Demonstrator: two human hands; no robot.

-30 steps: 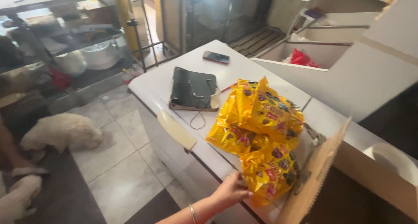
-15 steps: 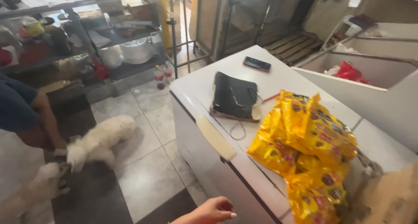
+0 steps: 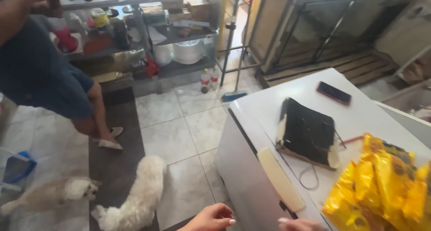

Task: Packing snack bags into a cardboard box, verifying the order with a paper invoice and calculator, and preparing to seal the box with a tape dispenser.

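Observation:
My left hand (image 3: 211, 218) hovers low at the bottom edge, fingers loosely curled, holding nothing, beside the front of a white chest counter (image 3: 287, 105). Only the top of my right hand (image 3: 298, 224) shows, just below the counter's beige handle (image 3: 280, 179). A pile of yellow snack packets (image 3: 381, 190) lies on the counter's near right end. Behind them rest a black pouch (image 3: 307, 132) with a thin cord loop, a red pen (image 3: 354, 139) and a dark phone (image 3: 333, 92).
A white dog (image 3: 134, 199) lies on the tiled floor left of my hands, a second pale dog (image 3: 54, 193) further left. A person in blue shorts (image 3: 45, 78) stands at the left. Metal shelves (image 3: 179, 33) with pots, bottles (image 3: 205, 80) and wooden pallets (image 3: 341, 67) line the back.
My view has swung left and down, away from the yellow packets toward the floor and dogs. My left hand has drawn back from the packets, and my right hand has come into view.

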